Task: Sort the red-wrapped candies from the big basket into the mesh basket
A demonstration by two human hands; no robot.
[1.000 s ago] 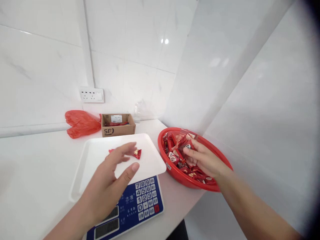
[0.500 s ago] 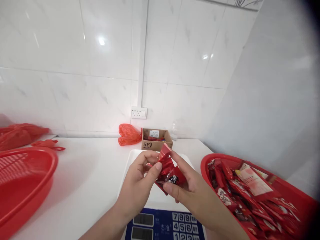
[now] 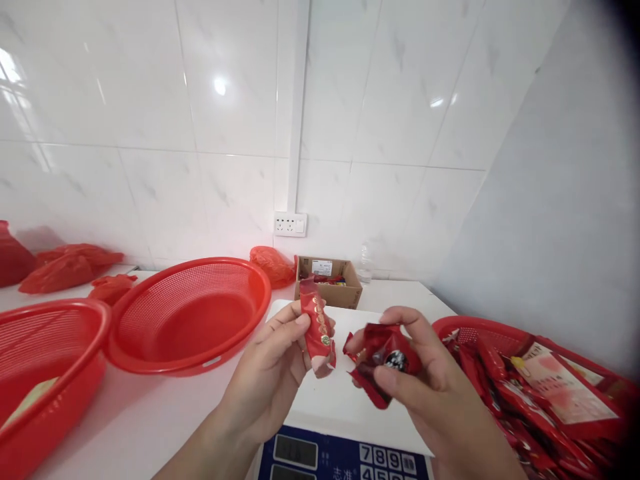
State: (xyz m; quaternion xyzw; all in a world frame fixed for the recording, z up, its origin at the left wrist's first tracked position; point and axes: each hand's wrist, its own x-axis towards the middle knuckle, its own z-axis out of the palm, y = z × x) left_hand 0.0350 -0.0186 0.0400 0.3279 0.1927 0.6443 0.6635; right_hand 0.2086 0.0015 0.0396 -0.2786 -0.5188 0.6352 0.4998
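Note:
Between its thumb and fingers my left hand [image 3: 280, 353] pinches a narrow red packet [image 3: 317, 323] with gold print, held upright. My right hand [image 3: 420, 367] grips several crumpled red packets [image 3: 383, 360], one showing a black and white emblem. The two hands are apart, both above the white pan of a scale [image 3: 330, 400]. The scale's blue panel [image 3: 325, 460] with displays and number keys is partly cut off at the bottom edge.
Two red baskets [image 3: 190, 363] [image 3: 65, 427] stand at the left. Many red packets and a pinkish card [image 3: 570, 383] fill a red basket at the right. Behind the scale are a cardboard box [image 3: 350, 293] and a red plastic bag [image 3: 273, 265]; more red bags lie at the back left.
My hands have moved apart, separating the packets: one is now in my left hand, the others in my right. The view has shifted, and another red basket shows at the left.

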